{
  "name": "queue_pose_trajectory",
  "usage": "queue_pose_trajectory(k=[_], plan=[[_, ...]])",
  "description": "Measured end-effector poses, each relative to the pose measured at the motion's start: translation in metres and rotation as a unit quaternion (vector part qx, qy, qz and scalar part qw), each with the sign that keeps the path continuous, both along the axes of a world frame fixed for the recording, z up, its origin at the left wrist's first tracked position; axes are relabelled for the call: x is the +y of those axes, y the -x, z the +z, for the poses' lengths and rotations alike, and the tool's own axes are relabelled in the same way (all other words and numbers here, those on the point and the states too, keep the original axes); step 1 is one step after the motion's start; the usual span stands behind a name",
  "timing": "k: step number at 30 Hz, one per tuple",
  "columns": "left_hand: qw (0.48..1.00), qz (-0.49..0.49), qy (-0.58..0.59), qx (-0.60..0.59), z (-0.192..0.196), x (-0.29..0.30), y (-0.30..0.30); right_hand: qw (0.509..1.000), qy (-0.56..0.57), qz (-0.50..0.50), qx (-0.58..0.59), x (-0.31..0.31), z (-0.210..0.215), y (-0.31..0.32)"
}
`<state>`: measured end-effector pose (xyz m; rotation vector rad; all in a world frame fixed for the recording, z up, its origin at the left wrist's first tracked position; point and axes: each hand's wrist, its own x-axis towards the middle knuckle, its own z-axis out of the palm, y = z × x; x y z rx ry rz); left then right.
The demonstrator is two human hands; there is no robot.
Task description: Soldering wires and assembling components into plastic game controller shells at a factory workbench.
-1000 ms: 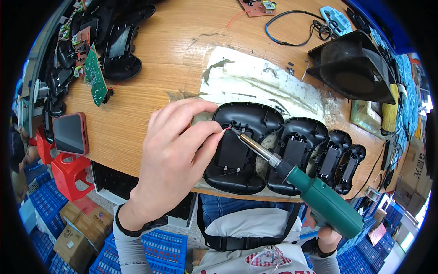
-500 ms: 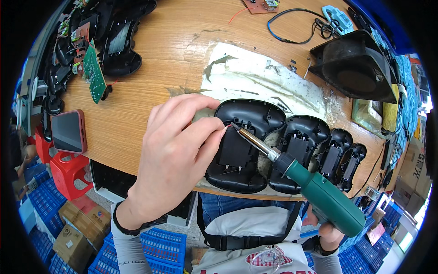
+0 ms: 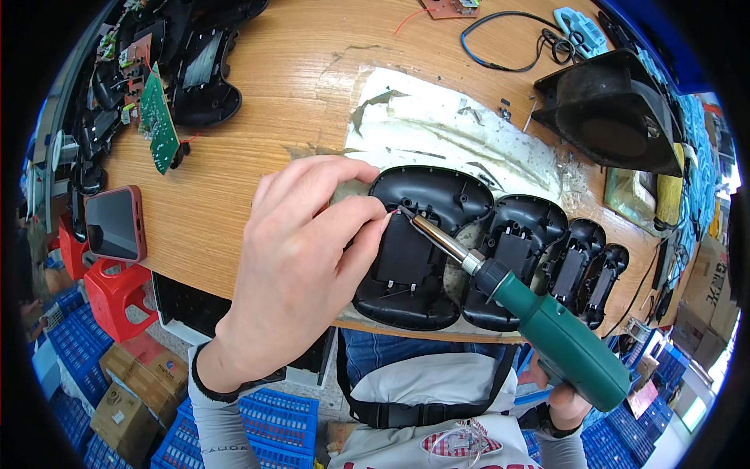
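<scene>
My left hand (image 3: 285,250) pinches a thin red wire (image 3: 393,212) between thumb and forefinger, at the upper left of the nearest black controller shell (image 3: 437,186). That shell lies open side up, its rectangular battery box (image 3: 402,254) in the middle with metal contacts along its edges. My right hand (image 3: 566,405) is wrapped round the lower end of a green soldering iron (image 3: 558,332). The iron slants up to the left, and its tip meets the shell beside the wire end. Whether solder is there is too small to tell.
To the right stand several similar shells (image 3: 512,254) in a row. A black fan (image 3: 605,113) sits at the far right, near a coiled cable (image 3: 500,66). At left are a phone (image 3: 116,223), a green circuit board (image 3: 158,121) and piled black shells (image 3: 209,102). White sheeting (image 3: 445,121) covers mid-table.
Almost nothing differs. The view has shifted slightly; the iron's tip and my left fingers stay together at the wire on the shell.
</scene>
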<state>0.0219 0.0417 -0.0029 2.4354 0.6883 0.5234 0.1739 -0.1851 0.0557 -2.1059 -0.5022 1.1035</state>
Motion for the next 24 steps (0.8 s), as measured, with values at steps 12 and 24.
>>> queue_pose_trajectory(k=[12,24], plan=[[1.0,0.002,0.011,0.004,0.002,0.0,0.0,0.998,-0.04,-0.046,0.006,-0.01,-0.002,0.0],[1.0,0.003,0.013,0.004,0.001,0.0,-0.001,0.985,-0.141,0.079,-0.058,-0.032,-0.013,-0.006]])
